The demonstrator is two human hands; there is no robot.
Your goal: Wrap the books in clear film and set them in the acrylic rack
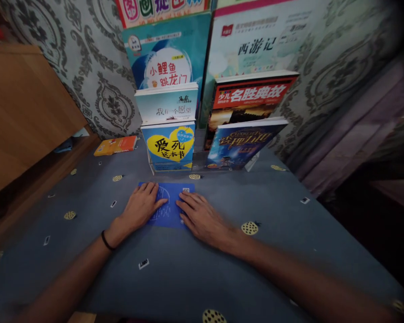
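A flat blue book (170, 220), with a pale circle and small print on its face, lies on the grey-blue patterned cloth (111, 269). On its left side rests my left hand (141, 204), fingers stretched out and the thumb pointing inward; a dark band circles that wrist. My right hand (202, 215) lies flat over the book's right part, fingers spread, just below a small printed code at the corner. Both palms face down and neither hand grips anything. Parts of the book's side edges are hidden under the hands.
Behind the book, several books stand upright in tiers, among them a blue one with a yellow heart (170, 148) and a dark blue one (239, 146). An orange book (116, 146) lies at the back left. A wooden cabinet (27, 107) stands left; patterned wall covering (111, 94) rises behind.
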